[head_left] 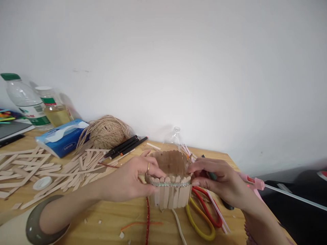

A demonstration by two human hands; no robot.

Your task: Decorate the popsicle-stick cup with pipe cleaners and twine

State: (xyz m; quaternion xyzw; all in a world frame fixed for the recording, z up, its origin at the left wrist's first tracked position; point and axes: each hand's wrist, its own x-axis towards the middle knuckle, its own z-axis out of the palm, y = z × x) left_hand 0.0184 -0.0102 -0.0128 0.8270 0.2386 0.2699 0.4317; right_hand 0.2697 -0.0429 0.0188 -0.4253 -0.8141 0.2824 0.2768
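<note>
The left hand (130, 180) and right hand (217, 180) each pinched the round holder of pale wooden craft sticks (170, 199), which stood upright on the wooden desk (107, 217). They were apparently pressing its silver beaded trim (170, 184) in place, and any next move called for even pressure.

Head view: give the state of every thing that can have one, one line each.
stick basket: upright, open-topped, glittery band across its front.
left hand: pinching the basket's rim.
right hand: pinching the opposite rim.
water bottle: upright, capped.
twine ball: partly unwound.
pens: lying side by side.
glue gun: set down, glue stick in it.
</note>
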